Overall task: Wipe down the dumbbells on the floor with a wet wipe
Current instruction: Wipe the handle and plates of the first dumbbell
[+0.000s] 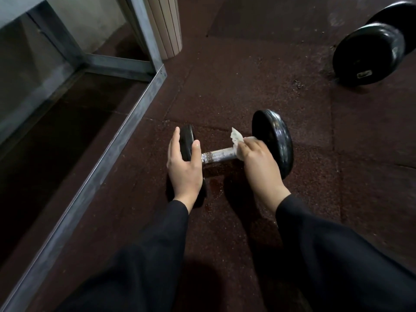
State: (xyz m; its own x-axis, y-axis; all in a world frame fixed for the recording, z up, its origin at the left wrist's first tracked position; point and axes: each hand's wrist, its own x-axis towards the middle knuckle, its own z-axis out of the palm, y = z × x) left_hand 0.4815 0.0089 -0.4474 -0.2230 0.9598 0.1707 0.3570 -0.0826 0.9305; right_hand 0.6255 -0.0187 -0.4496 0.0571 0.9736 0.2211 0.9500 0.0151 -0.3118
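Head view: dumbbell (219, 154), black discs, wet knurled steel bar; left hand (184, 164) grips one disc, right hand (258, 161) presses wet wipe (236, 137) around bar.

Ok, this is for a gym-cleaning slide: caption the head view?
Left hand steadies one dumbbell end while right hand rubs a wet wipe along its handle.
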